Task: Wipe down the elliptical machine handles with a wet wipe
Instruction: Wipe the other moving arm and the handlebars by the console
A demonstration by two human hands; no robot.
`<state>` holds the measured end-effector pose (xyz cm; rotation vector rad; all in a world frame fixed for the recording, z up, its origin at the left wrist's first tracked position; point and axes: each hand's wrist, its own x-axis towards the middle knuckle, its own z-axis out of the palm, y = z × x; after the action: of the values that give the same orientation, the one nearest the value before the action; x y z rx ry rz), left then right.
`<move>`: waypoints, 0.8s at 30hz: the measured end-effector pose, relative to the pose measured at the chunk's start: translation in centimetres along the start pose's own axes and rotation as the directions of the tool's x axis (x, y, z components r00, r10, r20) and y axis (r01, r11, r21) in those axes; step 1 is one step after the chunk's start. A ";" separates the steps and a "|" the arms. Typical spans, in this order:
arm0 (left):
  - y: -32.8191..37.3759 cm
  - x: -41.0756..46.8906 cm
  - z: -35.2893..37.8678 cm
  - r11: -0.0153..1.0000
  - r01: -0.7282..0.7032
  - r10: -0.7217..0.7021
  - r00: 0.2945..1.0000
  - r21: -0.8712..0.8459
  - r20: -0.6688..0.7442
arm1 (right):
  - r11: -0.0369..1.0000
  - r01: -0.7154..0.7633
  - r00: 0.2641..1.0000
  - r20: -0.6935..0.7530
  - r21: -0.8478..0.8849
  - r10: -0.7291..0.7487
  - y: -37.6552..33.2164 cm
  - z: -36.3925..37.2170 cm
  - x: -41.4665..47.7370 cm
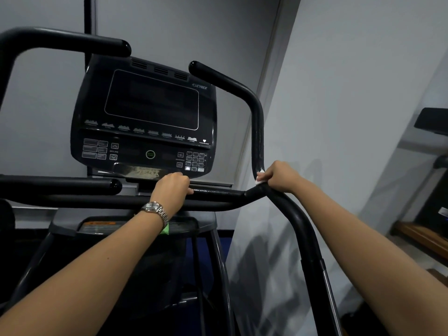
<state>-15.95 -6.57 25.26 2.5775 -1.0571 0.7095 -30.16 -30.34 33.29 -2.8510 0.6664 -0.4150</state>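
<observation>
Gripping the wipe (pixel 260 177) in my right hand (pixel 278 177), I have it pressed on the right handle (pixel 258 132) at the bend where the upright bar meets the lower tube. Only small white bits of wipe show past my fingers, crumpled, mostly hidden. Handle is black, round tube, glossy, with scuffed speckled patches on the upright part and a rounded end cap at the top. Right fist is closed around wipe and bar, arm stretched out straight, bare forearm.

My left hand (pixel 173 186) is curled over the crossbar (pixel 218 192), fingers wrapped down on it, wrist bent a little, arm also extended. Crossbar is black, foam-like matte with worn flecks near my fingers. Metal link watch (pixel 156 210) on the left wrist; a bit of green shows just under it, cannot tell what.

Left handle (pixel 60 41) mirrors the right one, black, curved, top left of view. Between the handles sits the console (pixel 145 117), black glossy plastic, dark screen, button rows, green ring button in the middle. Grey wall (pixel 339 81) behind and to the right.
</observation>
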 end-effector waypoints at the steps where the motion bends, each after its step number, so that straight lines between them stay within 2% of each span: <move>1: 0.0 0.0 0.0 1.000 0.003 -0.003 1.000 0.000 -0.005 | 1.000 0.006 1.000 -0.005 -0.010 -0.006 -0.1 0.1 0.3; 9: -0.5 0.0 0.5 0.999 0.014 -0.015 1.000 -0.029 -0.027 | 0.999 -0.004 1.000 0.013 -0.052 0.004 0.0 -0.5 0.6; 13: -0.4 0.0 0.5 0.999 0.016 -0.017 1.000 -0.048 -0.025 | 1.000 -0.004 0.999 -0.045 -0.023 0.003 -0.6 0.5 1.3; 18: -0.5 -0.2 0.3 0.999 0.010 -0.011 1.000 -0.037 -0.012 | 0.986 0.007 0.999 -0.034 -0.165 -0.013 -1.0 0.4 0.3; 24: -0.7 0.1 -0.1 0.993 0.018 -0.013 0.999 -0.118 0.043 | 0.994 -0.092 0.993 -0.066 0.055 0.096 0.0 -0.1 0.3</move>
<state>-15.43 -6.06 25.37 2.5068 -1.0576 0.5725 -29.94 -30.46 33.44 -2.7548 0.7875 -0.5095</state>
